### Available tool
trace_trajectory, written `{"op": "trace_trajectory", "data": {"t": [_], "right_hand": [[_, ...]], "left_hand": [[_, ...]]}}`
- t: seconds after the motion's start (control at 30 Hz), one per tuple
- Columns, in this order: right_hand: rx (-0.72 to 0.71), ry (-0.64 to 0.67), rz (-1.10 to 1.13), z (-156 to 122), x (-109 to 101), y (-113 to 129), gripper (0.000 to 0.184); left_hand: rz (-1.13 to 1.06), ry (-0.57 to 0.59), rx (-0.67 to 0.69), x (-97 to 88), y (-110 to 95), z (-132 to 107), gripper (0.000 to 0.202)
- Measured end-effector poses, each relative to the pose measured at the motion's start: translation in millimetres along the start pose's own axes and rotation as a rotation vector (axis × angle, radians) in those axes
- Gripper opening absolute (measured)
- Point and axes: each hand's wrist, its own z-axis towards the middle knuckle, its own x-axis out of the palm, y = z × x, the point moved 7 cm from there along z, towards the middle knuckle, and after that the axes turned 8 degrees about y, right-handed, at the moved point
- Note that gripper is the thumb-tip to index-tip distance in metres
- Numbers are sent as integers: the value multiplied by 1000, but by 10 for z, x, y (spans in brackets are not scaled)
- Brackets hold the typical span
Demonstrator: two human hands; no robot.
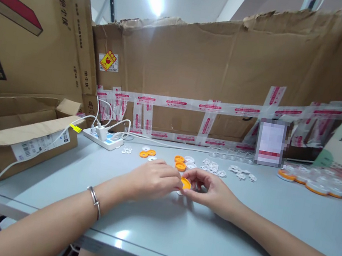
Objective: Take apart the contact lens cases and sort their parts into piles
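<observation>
Near the middle of the table, my right hand (209, 189) grips an orange round plastic ring (185, 184) between thumb and fingers. My left hand (156, 180) meets it from the other side, its fingers bent down at the ring's left edge; what its fingertips hold is hidden. A bit of a white round part (179, 193) shows just under the orange one. Beyond my hands lie orange rings (180, 166) and white rings (189, 160). Farther left is a small group of orange discs (147, 154) with white discs beside them.
Small white plastic pieces (213, 168) lie in piles behind my right hand. Clear-topped orange and white assemblies (321, 186) stand at the right. A power strip (103, 137) with white cables and an opened cardboard box (35, 136) are on the left. Tall cardboard (193, 70) walls the back.
</observation>
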Motion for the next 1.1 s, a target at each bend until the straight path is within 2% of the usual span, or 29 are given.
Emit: {"op": "trace_trajectory", "data": {"t": [0.1, 0.2, 0.3, 0.4, 0.47, 0.6, 0.73, 0.8, 0.87, 0.97, 1.1], "right_hand": [[2, -35, 45, 17, -86, -33, 36], [49, -129, 93, 3, -262, -95, 38], [103, -203, 69, -31, -414, -131, 39], [105, -240, 28, -52, -485, -112, 41], [97, -247, 5, -55, -497, -89, 43], [87, -264, -16, -63, -521, -51, 43], [95, -274, -21, -77, -552, -34, 44], [97, -278, -18, -80, -562, -30, 45], [92, -283, -14, -79, -566, -24, 45], [81, -272, -7, -68, -547, -7, 43], [81, -230, 1, -56, -485, 8, 39]], "left_hand": [[-39, 21, -106, -74, 256, -77, 19], [-66, 97, -344, -144, 749, -314, 16], [-87, 287, -600, -72, 1183, -622, 15], [-148, 503, -674, 125, 1297, -782, 16], [-174, 570, -666, 237, 1269, -782, 17], [-193, 587, -633, 345, 1207, -693, 19], [-179, 548, -610, 324, 1165, -613, 20], [-160, 473, -598, 265, 1095, -542, 19], [-169, 368, -549, 194, 942, -429, 19], [-251, 251, -414, 138, 582, -217, 20], [-297, 305, -162, 242, 92, 6, 32]]}}
